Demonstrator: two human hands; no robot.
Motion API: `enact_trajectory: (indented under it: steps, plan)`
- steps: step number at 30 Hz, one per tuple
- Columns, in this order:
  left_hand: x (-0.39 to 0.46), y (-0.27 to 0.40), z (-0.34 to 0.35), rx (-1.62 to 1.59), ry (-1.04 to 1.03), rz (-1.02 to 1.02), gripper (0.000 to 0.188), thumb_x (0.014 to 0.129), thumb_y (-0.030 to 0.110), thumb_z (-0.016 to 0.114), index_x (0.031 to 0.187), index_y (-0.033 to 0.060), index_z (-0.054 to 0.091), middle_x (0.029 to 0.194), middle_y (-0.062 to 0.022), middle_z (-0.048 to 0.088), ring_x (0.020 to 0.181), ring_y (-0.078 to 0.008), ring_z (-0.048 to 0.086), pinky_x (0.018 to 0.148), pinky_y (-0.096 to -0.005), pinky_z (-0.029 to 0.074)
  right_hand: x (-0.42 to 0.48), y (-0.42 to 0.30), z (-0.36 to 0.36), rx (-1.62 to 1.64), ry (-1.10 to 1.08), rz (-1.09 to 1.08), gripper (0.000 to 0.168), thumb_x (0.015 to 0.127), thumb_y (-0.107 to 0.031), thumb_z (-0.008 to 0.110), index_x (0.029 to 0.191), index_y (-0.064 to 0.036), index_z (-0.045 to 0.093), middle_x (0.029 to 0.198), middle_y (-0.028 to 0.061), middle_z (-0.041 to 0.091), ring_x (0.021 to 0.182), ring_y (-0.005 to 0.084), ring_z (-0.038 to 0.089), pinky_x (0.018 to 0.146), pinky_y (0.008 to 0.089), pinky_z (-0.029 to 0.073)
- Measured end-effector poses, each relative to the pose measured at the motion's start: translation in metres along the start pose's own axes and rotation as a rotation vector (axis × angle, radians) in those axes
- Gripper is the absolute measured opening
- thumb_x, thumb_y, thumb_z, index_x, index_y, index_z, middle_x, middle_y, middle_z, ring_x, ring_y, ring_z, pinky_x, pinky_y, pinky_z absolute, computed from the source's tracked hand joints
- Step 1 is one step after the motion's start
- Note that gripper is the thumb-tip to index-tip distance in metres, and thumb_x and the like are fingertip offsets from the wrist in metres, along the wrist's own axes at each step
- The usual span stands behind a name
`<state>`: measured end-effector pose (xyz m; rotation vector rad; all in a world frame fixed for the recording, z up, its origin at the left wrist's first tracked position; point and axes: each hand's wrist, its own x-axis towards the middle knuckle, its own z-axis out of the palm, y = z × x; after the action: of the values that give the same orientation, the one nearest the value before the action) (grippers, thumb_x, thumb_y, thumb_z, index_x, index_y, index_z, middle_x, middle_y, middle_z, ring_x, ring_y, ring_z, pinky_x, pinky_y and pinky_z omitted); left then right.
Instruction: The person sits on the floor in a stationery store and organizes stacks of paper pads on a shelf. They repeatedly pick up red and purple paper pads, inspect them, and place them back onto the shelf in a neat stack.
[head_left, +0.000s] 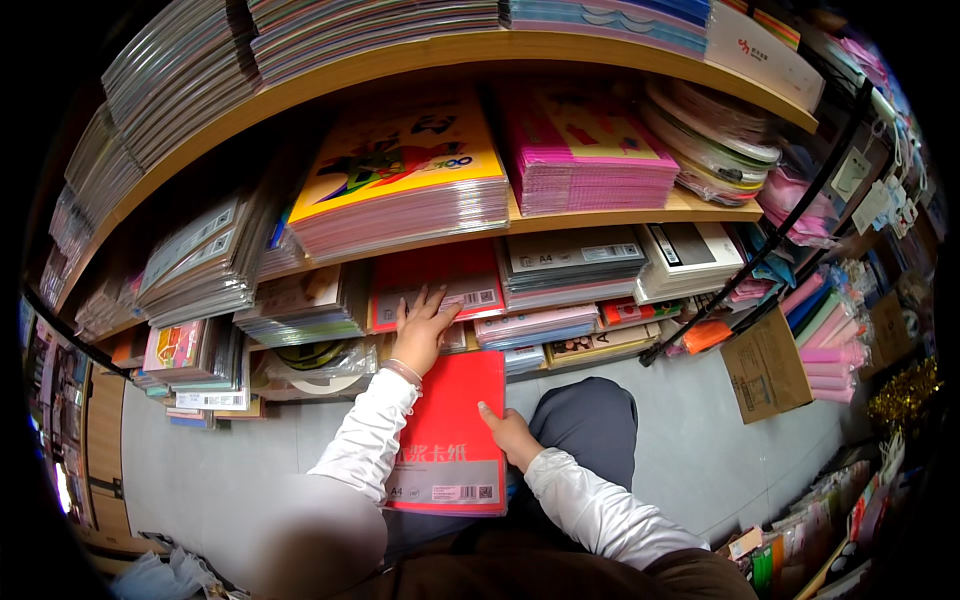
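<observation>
My left hand (425, 328) reaches to the lower shelf, its fingers spread over the front of a red pack of card paper (439, 274) that lies there. My right hand (510, 435) grips the right edge of a stack of red card paper packs (450, 420), thumb on top and fingers hidden beneath. That stack lies over my lap, its grey printed band toward me. Right of the shelved red pack lies a stack of grey A4 packs (574, 259). My left forearm crosses the left edge of the stack in my lap.
Above sit a yellow-covered stack (405, 172), a pink-covered stack (585, 150) and round wrapped items (712, 142) on a wooden shelf (555, 219). A black metal upright (795, 217) stands at the right, near a cardboard box (766, 367) and pink rolls (829, 367). Grey floor tiles (210, 465) lie below.
</observation>
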<state>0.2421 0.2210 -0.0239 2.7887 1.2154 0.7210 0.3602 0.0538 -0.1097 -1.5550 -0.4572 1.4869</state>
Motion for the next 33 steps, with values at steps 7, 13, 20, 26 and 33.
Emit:
enact_trajectory:
  steps: [7,13,20,26,33]
  plan:
    - [-0.001,-0.005,0.004,-0.101,0.02,-0.051,0.031,0.084,0.015,0.059,0.113,0.0246,0.063,0.132,-0.0088,0.049,0.129,-0.0325,0.037,0.103,-0.0552,0.019,-0.005,-0.008,0.001,-0.028,0.007,0.06,0.055,0.085,-0.04,0.064,0.107,0.009,0.051,0.103,0.0194,0.061,0.091,0.0253,0.061,0.076,0.0342,0.05]
    - [-0.002,-0.007,0.007,-0.142,0.077,-0.043,0.031,0.082,0.013,0.061,0.111,0.0238,0.065,0.128,-0.0076,0.052,0.127,-0.0317,0.039,0.102,-0.0505,0.023,0.001,0.0,0.0,-0.014,-0.011,0.024,0.055,0.086,-0.038,0.063,0.107,0.011,0.05,0.101,0.0192,0.061,0.087,0.0239,0.062,0.073,0.0338,0.051]
    - [-0.001,-0.006,0.01,-0.217,0.159,-0.029,0.029,0.079,0.011,0.063,0.105,0.0215,0.067,0.124,-0.0066,0.054,0.122,-0.0304,0.043,0.096,-0.0448,0.028,0.004,0.004,-0.002,-0.027,-0.008,0.005,0.053,0.087,-0.036,0.062,0.107,0.012,0.05,0.098,0.0179,0.062,0.082,0.0229,0.063,0.072,0.0336,0.051]
    - [0.001,0.005,0.001,-0.162,0.159,-0.052,0.026,0.077,0.012,0.064,0.102,0.0147,0.066,0.124,-0.0085,0.053,0.124,-0.0327,0.039,0.098,-0.0447,0.027,-0.004,-0.004,0.001,-0.013,0.007,0.018,0.053,0.087,-0.037,0.062,0.106,0.011,0.051,0.097,0.0179,0.063,0.082,0.0222,0.063,0.071,0.0333,0.051]
    - [0.022,0.036,0.008,-0.293,0.14,0.038,0.029,0.075,0.01,0.064,0.104,0.0126,0.063,0.124,-0.0107,0.051,0.127,-0.0348,0.036,0.103,-0.0522,0.026,0.001,0.0,0.0,-0.03,0.021,0.005,0.053,0.086,-0.037,0.063,0.106,0.011,0.051,0.097,0.0178,0.063,0.082,0.022,0.063,0.07,0.0329,0.052]
